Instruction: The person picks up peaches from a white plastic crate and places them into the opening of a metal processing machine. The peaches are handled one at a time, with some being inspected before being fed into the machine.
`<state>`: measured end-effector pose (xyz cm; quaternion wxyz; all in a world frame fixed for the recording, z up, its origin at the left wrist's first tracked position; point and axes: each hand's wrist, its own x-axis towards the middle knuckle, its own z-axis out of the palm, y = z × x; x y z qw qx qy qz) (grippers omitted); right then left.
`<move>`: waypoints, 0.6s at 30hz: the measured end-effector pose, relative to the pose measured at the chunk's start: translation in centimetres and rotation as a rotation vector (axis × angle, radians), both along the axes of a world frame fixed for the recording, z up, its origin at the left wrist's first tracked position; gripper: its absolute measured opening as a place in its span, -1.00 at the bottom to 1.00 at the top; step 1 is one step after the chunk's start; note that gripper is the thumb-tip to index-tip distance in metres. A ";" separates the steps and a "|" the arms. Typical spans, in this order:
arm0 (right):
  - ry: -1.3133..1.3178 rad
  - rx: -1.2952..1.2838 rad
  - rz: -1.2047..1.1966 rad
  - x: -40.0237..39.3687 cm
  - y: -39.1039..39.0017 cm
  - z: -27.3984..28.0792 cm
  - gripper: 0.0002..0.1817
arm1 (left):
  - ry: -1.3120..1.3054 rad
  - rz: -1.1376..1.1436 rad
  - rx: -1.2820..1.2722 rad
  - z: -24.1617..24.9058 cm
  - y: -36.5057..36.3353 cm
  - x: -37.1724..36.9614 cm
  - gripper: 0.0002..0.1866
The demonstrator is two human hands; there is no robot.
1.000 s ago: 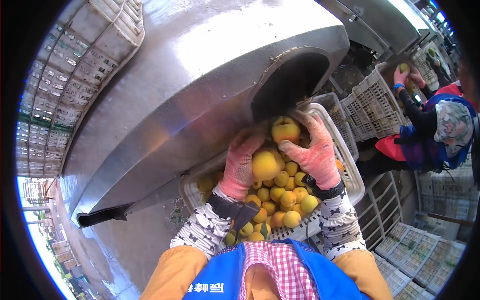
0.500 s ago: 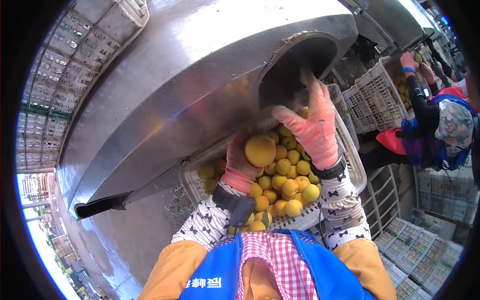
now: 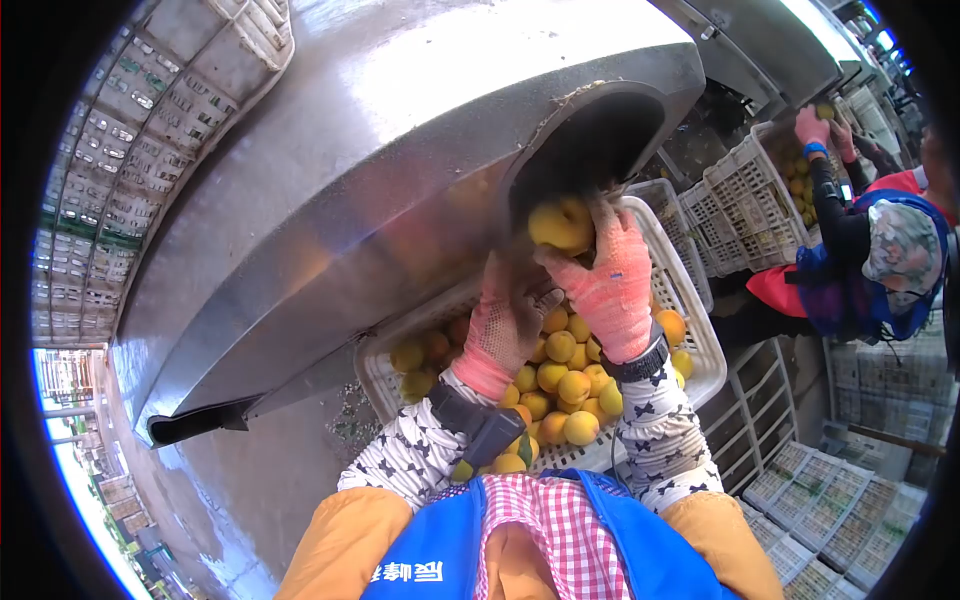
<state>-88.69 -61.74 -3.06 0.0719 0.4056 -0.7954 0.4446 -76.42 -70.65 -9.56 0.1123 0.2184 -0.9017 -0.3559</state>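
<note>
A round, yellow, smooth-skinned fruit (image 3: 562,226), without evident long axis, is held by the pink-gloved right hand (image 3: 612,285) at its fingertips, while the pink-gloved left hand (image 3: 502,328), loosely spread and apparently empty, is kept farther off, leftward and bodyward, with a white plastic crate (image 3: 713,352) beneath both.

White glare washes the metal chute (image 3: 390,175) — fisheye edges bend, corners fall black.

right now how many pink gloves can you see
4: one on the left hand, one on the right hand, and two on the co-worker's hands at upper right. Others may be hidden farther back.
</note>
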 end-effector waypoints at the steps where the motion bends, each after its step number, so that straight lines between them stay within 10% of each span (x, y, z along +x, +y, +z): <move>1: 0.080 0.055 -0.021 -1.8 -1.3 -1.1 -0.21 | 0.000 0.000 0.000 -1.5 0.6 0.4 -0.56; 3: 0.204 0.281 -0.120 -4.6 -5.0 -3.2 -0.30 | 0.220 0.331 1.264 -5.9 2.0 1.0 -0.56; 4: 0.185 0.315 -0.084 -4.9 -6.3 -2.4 -0.33 | 0.198 0.349 1.282 -7.4 2.6 1.6 -0.56; 8: 0.166 -0.135 0.052 -6.2 -3.4 0.9 -0.44 | -0.199 -0.230 0.533 -10.2 4.2 2.2 -0.32; 13: -0.385 0.348 0.082 -4.7 7.9 -1.6 -0.48 | -0.392 -0.702 -0.071 -10.2 6.7 2.9 -0.08; 18: 0.394 1.046 0.389 -3.5 10.4 -11.0 -0.47 | -0.258 -0.962 -0.312 -13.0 4.0 0.7 -0.12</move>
